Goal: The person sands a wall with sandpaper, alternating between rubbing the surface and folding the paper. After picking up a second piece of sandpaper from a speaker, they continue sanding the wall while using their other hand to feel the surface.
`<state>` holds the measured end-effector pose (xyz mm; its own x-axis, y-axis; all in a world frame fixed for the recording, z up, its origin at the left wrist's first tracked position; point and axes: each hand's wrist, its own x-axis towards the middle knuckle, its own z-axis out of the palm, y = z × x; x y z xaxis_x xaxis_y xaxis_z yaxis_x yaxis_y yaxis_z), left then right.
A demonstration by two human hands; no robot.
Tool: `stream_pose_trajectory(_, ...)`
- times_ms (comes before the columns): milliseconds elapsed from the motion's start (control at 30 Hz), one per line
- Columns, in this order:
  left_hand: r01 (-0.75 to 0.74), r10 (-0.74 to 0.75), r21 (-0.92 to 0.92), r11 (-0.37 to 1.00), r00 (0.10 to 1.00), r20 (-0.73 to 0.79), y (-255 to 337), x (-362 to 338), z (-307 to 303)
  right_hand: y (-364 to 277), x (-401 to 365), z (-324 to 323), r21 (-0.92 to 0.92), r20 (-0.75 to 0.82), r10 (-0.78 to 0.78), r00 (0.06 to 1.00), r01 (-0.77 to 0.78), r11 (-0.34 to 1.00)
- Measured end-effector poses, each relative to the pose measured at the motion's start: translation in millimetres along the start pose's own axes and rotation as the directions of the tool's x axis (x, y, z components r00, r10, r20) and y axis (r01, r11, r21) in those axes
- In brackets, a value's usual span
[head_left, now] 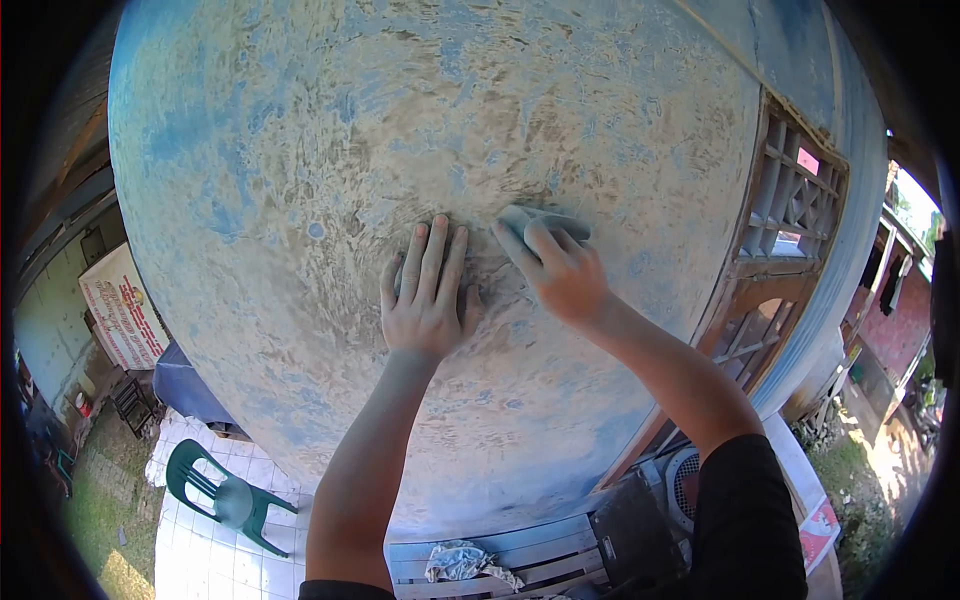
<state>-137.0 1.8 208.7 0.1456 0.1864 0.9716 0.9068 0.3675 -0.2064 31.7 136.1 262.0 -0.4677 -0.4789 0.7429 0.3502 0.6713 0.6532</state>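
Observation:
A worn wall (330,190) with patchy blue paint and bare grey-brown scraped areas fills the middle of the head view. My left hand (425,305) lies flat on it, fingers pointing up and slightly apart, holding nothing. To the right, my right hand (568,280) grips a folded grey piece of sandpaper (568,224) and presses it against the wall. Part of the sheet is hidden under the fingers. Both hands look dusty.
A latticed wooden window frame (795,200) borders the wall at right. Below stand a slatted bench (550,572) with a crumpled cloth (460,562) and a black speaker-like box (640,530). A green plastic chair (232,500) sits on white tiles at lower left.

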Motion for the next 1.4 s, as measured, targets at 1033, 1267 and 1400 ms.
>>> stream_pose_trajectory(1033, -0.005, 0.006, -0.042, 0.999, 1.0, 0.023, -1, -2, -1, -20, -1, 6, -0.033, -0.034, 0.15, 0.988, -0.151, 0.988)
stream_pose_trajectory(1267, -0.022, 0.023, -0.033, 0.999, 1.0, 0.021, -2, -3, -2, -32, -15, 2, -0.049, 0.008, 0.133, 0.991, -0.132, 0.99)
stream_pose_trajectory(1400, -0.008, 0.009, -0.035, 0.999, 1.0, 0.029, -3, -1, -1, -16, 0, 7, -0.078, -0.06, 0.084, 0.995, -0.089, 0.993)
